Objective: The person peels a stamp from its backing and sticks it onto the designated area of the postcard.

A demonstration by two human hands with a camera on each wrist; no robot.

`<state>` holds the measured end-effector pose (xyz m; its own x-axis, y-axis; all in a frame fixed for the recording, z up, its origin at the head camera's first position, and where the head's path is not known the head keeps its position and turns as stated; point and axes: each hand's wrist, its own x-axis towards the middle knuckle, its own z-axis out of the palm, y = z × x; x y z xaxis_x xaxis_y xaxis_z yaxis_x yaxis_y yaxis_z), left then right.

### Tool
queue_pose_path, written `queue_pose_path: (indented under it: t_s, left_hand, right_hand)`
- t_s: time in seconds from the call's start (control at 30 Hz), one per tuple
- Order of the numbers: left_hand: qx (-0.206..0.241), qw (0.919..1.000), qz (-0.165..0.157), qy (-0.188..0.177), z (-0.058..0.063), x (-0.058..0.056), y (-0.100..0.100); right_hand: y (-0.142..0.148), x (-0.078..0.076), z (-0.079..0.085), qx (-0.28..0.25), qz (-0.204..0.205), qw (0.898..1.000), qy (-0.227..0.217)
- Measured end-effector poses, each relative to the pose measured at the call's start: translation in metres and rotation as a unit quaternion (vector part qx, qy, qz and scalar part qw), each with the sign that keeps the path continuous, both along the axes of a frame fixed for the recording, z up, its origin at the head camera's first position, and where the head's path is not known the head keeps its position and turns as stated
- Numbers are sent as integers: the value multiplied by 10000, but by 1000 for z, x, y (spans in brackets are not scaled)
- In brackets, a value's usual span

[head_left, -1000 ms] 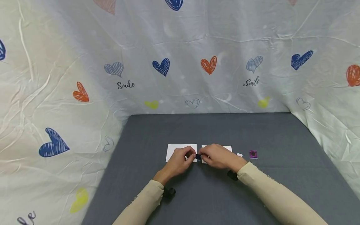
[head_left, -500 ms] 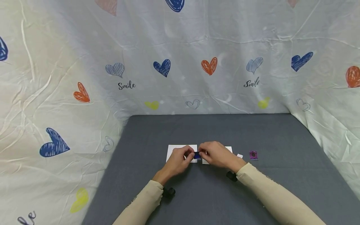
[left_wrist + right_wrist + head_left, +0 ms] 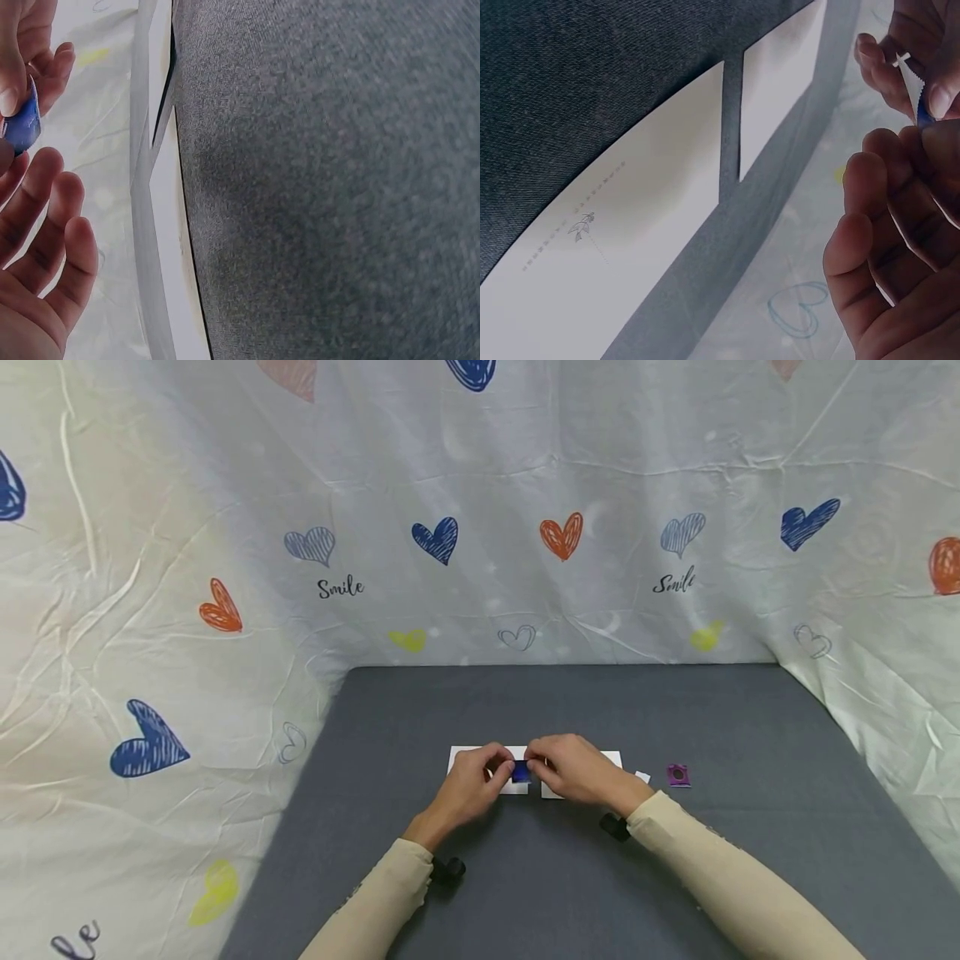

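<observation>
A small blue sachet (image 3: 521,772) with a zigzag-cut edge is held up between my two hands, over the table. My left hand (image 3: 471,785) pinches its left end between thumb and forefinger. At the other end, my right hand (image 3: 573,768) pinches it the same way. In the left wrist view the blue sachet (image 3: 24,126) looks bent, and the left hand's other fingers are loosely curled. From the right wrist view, its pale serrated edge shows near the left hand (image 3: 922,45), while the right hand (image 3: 900,247) hides most of it.
Two white cards lie side by side beneath the hands: a left card (image 3: 515,788) and a right card (image 3: 552,792), which bears a small printed bird and faint lettering. Right of them are a white scrap (image 3: 642,775) and a purple square packet (image 3: 678,776) on the grey table (image 3: 600,710).
The sachet, dark and tilted a second ago, now turns its blue face toward the head camera. Both hands have shifted slightly left and up with it.
</observation>
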<state>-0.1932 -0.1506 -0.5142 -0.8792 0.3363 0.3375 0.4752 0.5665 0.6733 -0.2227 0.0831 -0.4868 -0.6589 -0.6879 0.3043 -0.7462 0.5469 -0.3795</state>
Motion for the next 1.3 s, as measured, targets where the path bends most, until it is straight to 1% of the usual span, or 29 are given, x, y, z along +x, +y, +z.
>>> queue_pose_path:
  t_s: [0.23,0.37,0.6,0.83,1.1,1.3]
  left_hand:
    - [46,10000,-40,-31,1,0,-2]
    - [48,10000,14,-54,1,-1,-5]
    - [44,9999,94,63,-1,-4,-8]
    - [45,9998,181,-43,-3,-7,-10]
    - [96,9997,228,69,-7,-10,-10]
    - [-15,9996,220,158,-4,-13,-11]
  right_hand:
    - [-3,-1,2,-261,-222,9993,-116]
    - [-5,-2,3,-200,-210,9995,-105]
    - [-10,-5,0,-175,-154,9996,-151]
    - [-13,-8,-4,-125,-165,9996,-197]
    - [-14,-11,-7,-111,-160,9995,-264]
    - [-15,-13,-5,-24,-197,9992,-341]
